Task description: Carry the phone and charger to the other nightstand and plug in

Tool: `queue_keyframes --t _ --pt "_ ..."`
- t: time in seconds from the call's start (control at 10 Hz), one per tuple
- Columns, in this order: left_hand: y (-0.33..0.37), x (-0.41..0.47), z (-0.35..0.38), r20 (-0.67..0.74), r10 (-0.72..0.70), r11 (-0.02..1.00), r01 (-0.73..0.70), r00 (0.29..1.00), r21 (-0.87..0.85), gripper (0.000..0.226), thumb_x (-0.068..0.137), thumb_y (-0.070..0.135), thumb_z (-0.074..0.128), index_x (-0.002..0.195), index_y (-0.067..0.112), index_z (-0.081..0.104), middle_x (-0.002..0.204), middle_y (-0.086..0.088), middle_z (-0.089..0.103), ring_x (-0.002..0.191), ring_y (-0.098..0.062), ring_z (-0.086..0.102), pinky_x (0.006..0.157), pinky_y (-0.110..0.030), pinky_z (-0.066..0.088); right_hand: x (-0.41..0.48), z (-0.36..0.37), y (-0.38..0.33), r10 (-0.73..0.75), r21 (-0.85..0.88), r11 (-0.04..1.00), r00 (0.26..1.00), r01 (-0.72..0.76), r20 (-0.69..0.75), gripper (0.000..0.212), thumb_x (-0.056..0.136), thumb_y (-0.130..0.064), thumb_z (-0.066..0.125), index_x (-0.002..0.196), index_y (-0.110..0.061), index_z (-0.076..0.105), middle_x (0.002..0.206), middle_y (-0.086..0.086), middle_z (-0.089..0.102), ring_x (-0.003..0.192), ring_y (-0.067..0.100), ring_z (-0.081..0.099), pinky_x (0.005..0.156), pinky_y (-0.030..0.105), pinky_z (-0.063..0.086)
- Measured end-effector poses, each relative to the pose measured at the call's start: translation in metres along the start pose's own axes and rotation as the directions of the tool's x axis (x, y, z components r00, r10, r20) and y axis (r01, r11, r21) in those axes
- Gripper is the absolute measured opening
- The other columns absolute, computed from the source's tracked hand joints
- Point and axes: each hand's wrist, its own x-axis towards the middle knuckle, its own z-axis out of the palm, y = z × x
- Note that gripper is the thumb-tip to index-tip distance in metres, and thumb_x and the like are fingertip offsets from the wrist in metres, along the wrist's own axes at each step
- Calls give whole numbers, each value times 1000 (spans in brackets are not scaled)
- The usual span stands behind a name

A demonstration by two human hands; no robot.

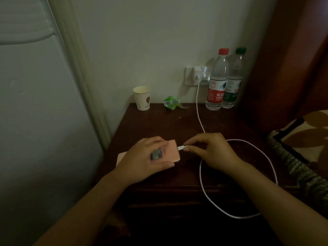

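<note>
A pink phone (173,150) lies face down on the dark wooden nightstand (159,125), with a sticker on its back. My left hand (147,162) lies over the phone and grips it by its sides. My right hand (213,150) pinches the white plug end of the charger cable (181,148) right at the phone's end; I cannot tell if it is seated in the port. The white cable (198,114) loops off the front right of the nightstand and runs up to a white charger (199,74) plugged into the wall socket (190,77).
At the back of the nightstand stand a paper cup (142,98), a crumpled green wrapper (171,102) and two water bottles (217,80) by the wall. A white panel fills the left. A patterned bed cover (301,139) lies at the right.
</note>
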Motion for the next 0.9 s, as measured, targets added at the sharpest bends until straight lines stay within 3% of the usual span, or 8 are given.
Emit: queue_keyframes --t 0.1,0.3,0.5,0.7,0.9 --pt "-2 11 3 38 -30 999 29 999 27 86 59 84 42 132 36 42 127 23 40 112 6 28 90 -22 26 6 1 8 29 -42 999 1000 -30 -8 11 75 -27 75 86 -27 74 78 -22 65 80 -5 61 70 10 46" --pt "-9 30 10 79 -84 991 75 993 112 75 68 70 56 133 34 41 138 8 44 124 -13 37 101 -41 34 13 3 21 66 -138 988 998 -68 -13 13 76 -25 75 88 -21 74 88 -7 69 80 2 60 71 9 41" --pt "-12 38 13 62 -72 990 64 995 124 68 70 66 57 130 36 44 134 10 48 121 -13 41 96 -37 36 16 5 26 57 -146 988 998 -58 -10 23 76 -26 76 97 -18 72 99 -2 68 90 8 61 77 8 38" --pt "-13 44 12 100 -97 986 82 990 148 70 69 67 58 131 37 42 138 7 44 125 -13 37 102 -44 36 17 3 24 58 -156 986 998 -57 0 31 77 -29 74 106 -18 69 109 0 67 98 10 60 86 20 43" --pt "-13 48 -1 103 -66 991 52 992 127 65 74 65 53 130 33 45 138 6 46 124 -10 39 99 -34 35 27 -2 14 69 -166 985 995 -57 69 43 78 -38 71 116 -19 64 117 -1 65 104 10 58 83 16 40"
